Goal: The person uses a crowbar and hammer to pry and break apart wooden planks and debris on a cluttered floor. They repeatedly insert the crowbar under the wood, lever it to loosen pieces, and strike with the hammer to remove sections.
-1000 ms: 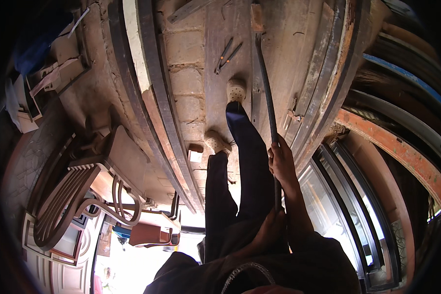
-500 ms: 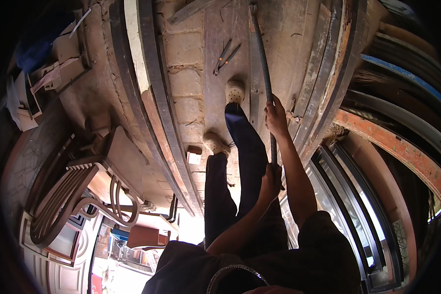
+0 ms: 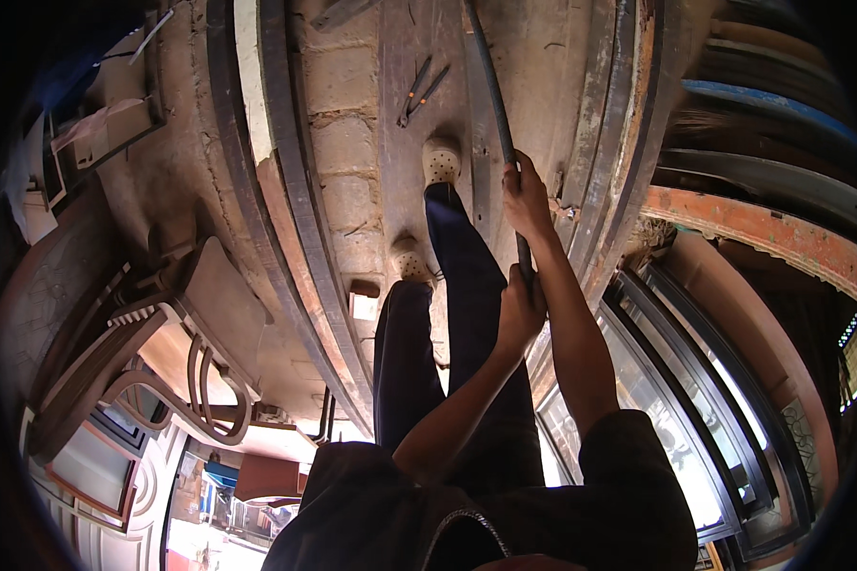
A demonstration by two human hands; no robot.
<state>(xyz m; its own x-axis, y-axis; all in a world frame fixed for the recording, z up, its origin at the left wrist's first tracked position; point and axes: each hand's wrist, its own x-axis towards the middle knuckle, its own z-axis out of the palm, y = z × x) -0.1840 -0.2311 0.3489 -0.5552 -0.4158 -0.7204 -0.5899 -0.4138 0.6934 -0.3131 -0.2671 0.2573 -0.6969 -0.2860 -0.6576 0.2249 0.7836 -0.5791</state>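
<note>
Both my hands grip a long dark metal bar (image 3: 490, 76) that slants away from me over the wooden boards. My right hand (image 3: 526, 198) is closed round it farther along, its arm nearly straight. Lower down, close to the bar's near end, my left hand (image 3: 521, 309) wraps round it in front of my right leg. The far end of the bar runs past the top of the picture. Left of the bar, a pair of pincers (image 3: 419, 93) with orange marks on the handles lies on a wide board (image 3: 405, 43), its jaws toward me.
My clogs (image 3: 441, 162) stand on a board and the brick floor. Long timber beams (image 3: 286, 190) run along both sides. A wooden chair (image 3: 176, 333) lies tipped at left. Framed glass panels (image 3: 667, 381) lean at right, below an orange-painted beam (image 3: 752, 233).
Both hands have moved forward with the bar, and its far end has left the picture. The view has shifted slightly; the pincers lie as before.
</note>
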